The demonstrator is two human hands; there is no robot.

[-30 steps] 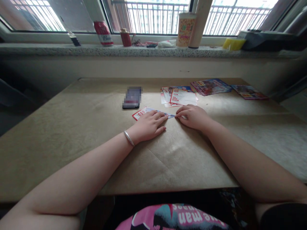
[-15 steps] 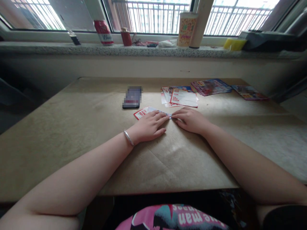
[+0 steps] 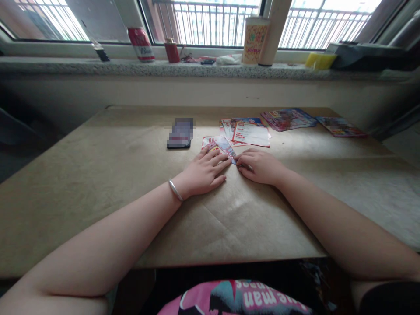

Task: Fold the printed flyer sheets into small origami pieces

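Note:
A small red, white and blue leaflet (image 3: 219, 145) lies partly folded on the brown paper-covered table (image 3: 98, 175), its far end lifted. My left hand (image 3: 204, 173), a silver bangle on its wrist, rests flat on the leaflet's near part with fingers stretched out. My right hand (image 3: 259, 166) is curled, its fingertips pinching the leaflet's near right corner. The two hands almost touch at the fold.
A dark phone (image 3: 180, 133) lies just left of the leaflet. Behind it sit a fanned stack of leaflets (image 3: 246, 131) and two more piles (image 3: 288, 118) (image 3: 341, 126). The window sill holds a red can (image 3: 141, 44), a paper cup (image 3: 254, 40) and yellow sponges (image 3: 320, 59).
The leaflet's left end has swung up and toward the middle, folding over. My right hand has slid slightly left; my left hand has stayed in place.

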